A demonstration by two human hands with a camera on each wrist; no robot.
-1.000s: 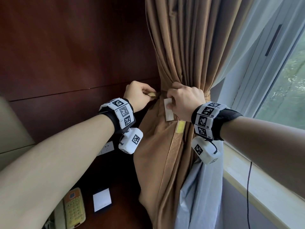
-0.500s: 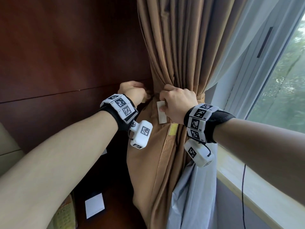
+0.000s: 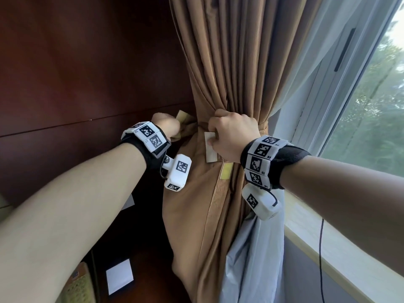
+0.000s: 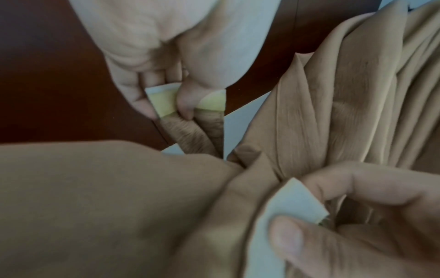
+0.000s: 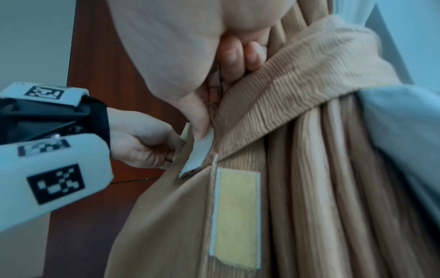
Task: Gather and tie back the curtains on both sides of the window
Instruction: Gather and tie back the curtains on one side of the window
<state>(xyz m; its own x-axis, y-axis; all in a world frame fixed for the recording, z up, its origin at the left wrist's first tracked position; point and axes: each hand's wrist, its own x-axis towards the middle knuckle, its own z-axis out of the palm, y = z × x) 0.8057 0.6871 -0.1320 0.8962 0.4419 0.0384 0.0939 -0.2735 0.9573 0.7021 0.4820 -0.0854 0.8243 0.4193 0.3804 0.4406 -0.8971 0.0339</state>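
Two tieback ends (image 4: 164, 101) (image 3: 209, 146) now stand apart: left hand (image 3: 166, 125) and right hand (image 3: 234, 138) each pinch one; fastening remains.

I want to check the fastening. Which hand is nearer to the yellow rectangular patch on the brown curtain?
Right. The right hand is just above the yellow rectangular patch; the left hand is farther away, beside the gathered curtain.

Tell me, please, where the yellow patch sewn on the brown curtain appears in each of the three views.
Head: the yellow patch lies just below the right hand, near the picture's middle.
Left wrist: that patch is not in it; the yellowish piece there is on the tieback end that the left hand pinches.
Right wrist: low, right of centre, large.
Shared landmark: the pale tab under the right thumb.
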